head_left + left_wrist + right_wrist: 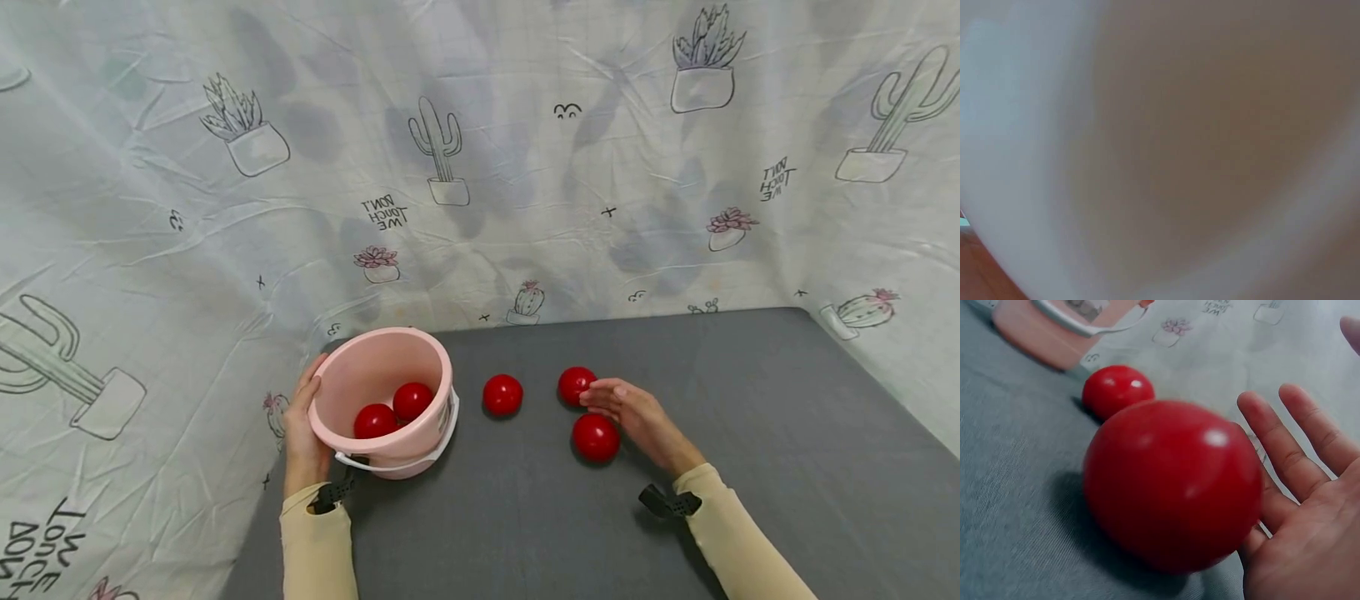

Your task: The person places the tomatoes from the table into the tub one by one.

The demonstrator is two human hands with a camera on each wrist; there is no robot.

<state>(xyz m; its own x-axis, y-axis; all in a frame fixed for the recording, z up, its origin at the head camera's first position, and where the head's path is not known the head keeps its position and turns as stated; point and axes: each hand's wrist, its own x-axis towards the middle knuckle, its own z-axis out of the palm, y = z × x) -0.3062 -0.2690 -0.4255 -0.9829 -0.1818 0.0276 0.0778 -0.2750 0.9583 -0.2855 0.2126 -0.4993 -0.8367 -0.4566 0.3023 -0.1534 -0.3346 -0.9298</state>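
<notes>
A pink bucket (367, 362) with a white handle (450, 429) leans toward me on the left. Two red balls (412, 401) lie inside it. My left hand (303, 425) holds the bucket's left side near the rim; its thumb is hidden. Pale, blurred bucket wall (1222, 144) fills the left wrist view. My right hand (637, 421) has its fingers extended beside a near red ball (596, 438) and a farther red ball (576, 386). In the right wrist view its palm faces the large near ball (1172, 487), and the fingers are spread and uncurled.
Another red ball (502, 395) lies on the grey tabletop (510, 517) between the bucket and the right hand's balls. A pale cloth (510, 167) printed with cacti hangs behind the table and along both sides. Black bands (671, 502) sit on both wrists.
</notes>
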